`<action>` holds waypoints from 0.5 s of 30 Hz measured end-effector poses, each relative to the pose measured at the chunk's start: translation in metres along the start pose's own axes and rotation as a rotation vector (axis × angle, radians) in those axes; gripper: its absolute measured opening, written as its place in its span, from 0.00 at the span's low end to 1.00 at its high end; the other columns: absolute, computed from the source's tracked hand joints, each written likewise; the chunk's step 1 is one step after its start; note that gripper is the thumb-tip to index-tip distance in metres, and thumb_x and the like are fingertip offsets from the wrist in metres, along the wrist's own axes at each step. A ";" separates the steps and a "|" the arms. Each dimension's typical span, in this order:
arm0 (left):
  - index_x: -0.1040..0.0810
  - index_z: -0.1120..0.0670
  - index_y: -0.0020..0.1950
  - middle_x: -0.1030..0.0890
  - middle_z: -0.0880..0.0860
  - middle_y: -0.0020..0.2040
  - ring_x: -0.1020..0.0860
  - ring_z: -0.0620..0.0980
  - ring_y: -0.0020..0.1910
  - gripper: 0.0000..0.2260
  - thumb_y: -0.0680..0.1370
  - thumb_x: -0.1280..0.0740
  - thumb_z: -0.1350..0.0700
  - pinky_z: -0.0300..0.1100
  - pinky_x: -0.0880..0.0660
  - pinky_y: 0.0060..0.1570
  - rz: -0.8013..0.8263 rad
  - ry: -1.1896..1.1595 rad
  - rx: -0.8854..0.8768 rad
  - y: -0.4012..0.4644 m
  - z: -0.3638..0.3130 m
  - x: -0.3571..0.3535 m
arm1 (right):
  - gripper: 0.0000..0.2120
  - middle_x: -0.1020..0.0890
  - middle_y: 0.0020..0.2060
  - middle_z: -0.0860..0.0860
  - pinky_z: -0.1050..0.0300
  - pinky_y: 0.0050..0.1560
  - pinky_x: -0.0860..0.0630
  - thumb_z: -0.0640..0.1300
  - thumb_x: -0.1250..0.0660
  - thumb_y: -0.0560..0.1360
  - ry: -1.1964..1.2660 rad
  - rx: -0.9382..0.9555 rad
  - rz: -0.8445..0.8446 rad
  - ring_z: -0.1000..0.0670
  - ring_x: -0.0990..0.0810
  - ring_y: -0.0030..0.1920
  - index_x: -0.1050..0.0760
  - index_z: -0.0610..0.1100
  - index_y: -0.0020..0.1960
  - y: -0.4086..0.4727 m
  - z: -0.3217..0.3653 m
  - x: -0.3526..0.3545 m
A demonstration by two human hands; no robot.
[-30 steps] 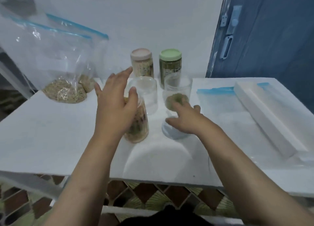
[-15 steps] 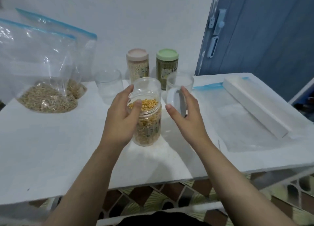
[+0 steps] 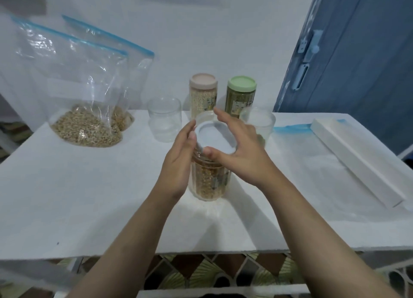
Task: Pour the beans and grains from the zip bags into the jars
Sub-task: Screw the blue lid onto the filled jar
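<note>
1. White tabletop (image 3: 89, 197) carries the clear corn-filled jar (image 3: 209, 181) at centre, left hand (image 3: 178, 163) wrapped around its side.
2. Right hand (image 3: 241, 154) now grips the pale blue round lid (image 3: 215, 140) onto the mouth, open a moment ago: sealing begins.
3. Jar's label is unreadable.

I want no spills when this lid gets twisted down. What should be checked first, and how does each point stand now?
1. Left hand steadies the corn jar: ok.
2. Right hand grips the pale blue lid: ok.
3. Lid level on the jar's mouth: not ok, it looks tilted.
4. Threads engaged: cannot tell, hidden by the fingers.
5. Jar standing on the white table: ok.
6. Empty glass jar apart from the hands: ok.
</note>
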State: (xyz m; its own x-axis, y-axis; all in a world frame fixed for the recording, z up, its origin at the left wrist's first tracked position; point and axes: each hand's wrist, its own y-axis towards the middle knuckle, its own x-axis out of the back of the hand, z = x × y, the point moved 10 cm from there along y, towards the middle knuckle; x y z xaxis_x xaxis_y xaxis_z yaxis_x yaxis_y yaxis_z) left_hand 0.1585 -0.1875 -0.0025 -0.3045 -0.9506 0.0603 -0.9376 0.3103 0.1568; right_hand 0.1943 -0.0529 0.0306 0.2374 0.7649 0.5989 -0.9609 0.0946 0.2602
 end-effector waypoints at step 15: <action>0.27 0.45 0.70 0.22 0.41 0.62 0.25 0.36 0.62 0.16 0.85 0.48 0.48 0.35 0.26 0.61 -0.075 0.014 0.016 0.006 0.010 0.006 | 0.16 0.19 0.59 0.53 0.50 0.64 0.24 0.60 0.42 0.79 0.745 -0.260 -0.245 0.55 0.21 0.60 0.24 0.55 0.60 -0.008 -0.047 -0.026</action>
State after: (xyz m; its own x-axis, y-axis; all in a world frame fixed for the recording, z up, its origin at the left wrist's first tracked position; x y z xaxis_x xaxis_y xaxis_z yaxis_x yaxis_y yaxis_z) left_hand 0.1491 -0.1909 -0.0108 -0.2311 -0.9709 0.0625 -0.9603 0.2379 0.1459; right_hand 0.1889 -0.0437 -0.0220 0.3757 0.9169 -0.1350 -0.9182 0.3880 0.0800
